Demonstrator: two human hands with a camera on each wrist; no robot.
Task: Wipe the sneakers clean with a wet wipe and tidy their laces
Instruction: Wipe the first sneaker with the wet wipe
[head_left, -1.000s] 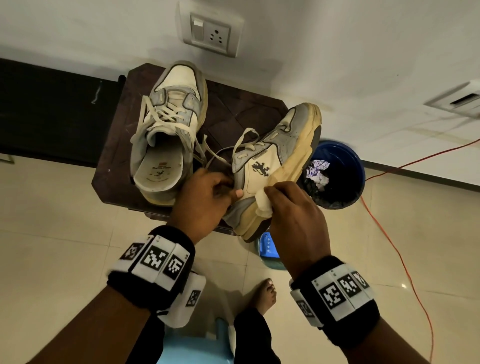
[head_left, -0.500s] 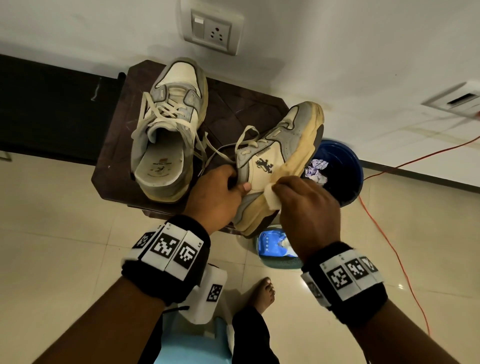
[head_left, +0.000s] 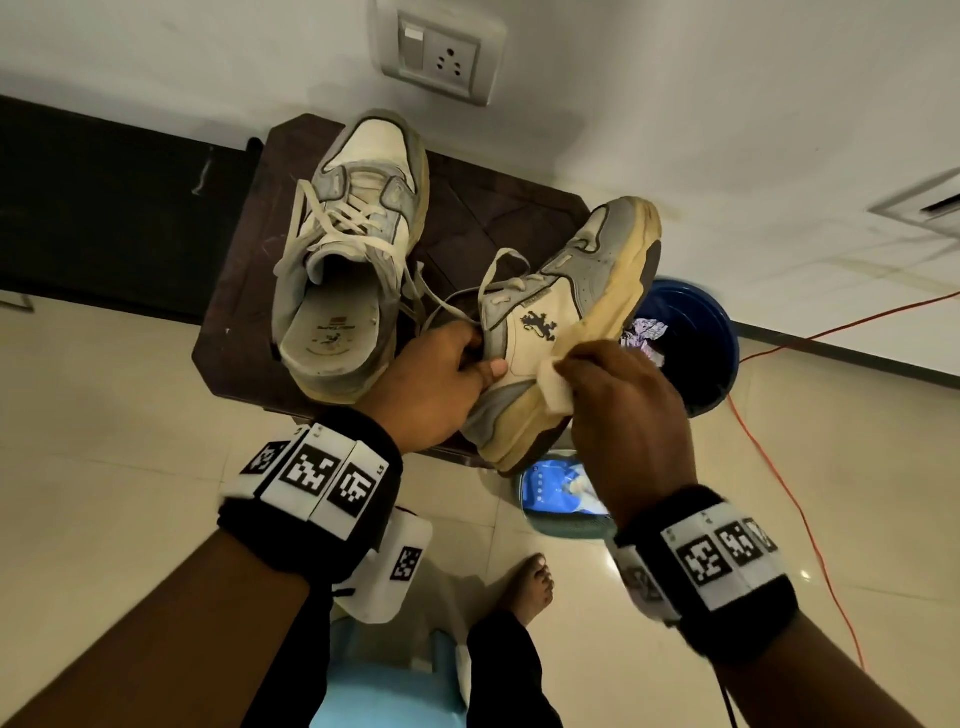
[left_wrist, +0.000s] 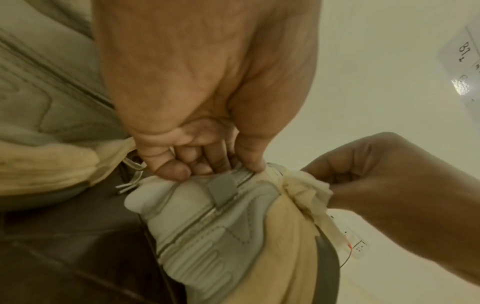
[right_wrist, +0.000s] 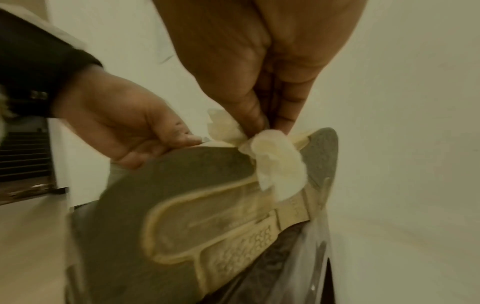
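Two worn white-and-grey sneakers are here. One sneaker (head_left: 348, 249) lies on the dark wooden stool (head_left: 239, 291) with loose laces. The other sneaker (head_left: 566, 312) is tilted on its side above the stool's edge. My left hand (head_left: 441, 379) grips its heel collar (left_wrist: 197, 181), fingers curled inside the opening. My right hand (head_left: 623, 405) pinches a crumpled wet wipe (head_left: 556, 387) against the yellowed midsole near the heel. The wipe (right_wrist: 275, 162) hangs over the sole's edge (right_wrist: 182, 205) in the right wrist view. The wipe (left_wrist: 306, 191) also shows in the left wrist view.
A blue bin (head_left: 696, 343) with crumpled waste stands right of the stool by the wall. A blue wipes pack (head_left: 558, 491) lies on the tiled floor below the sneaker. An orange cable (head_left: 779, 467) runs along the floor. My bare foot (head_left: 527, 587) and a light-blue seat (head_left: 379, 691) are below.
The right hand has slid the wipe along the midsole, from close to the heel towards the middle of the shoe. The left hand keeps its grip on the heel collar.
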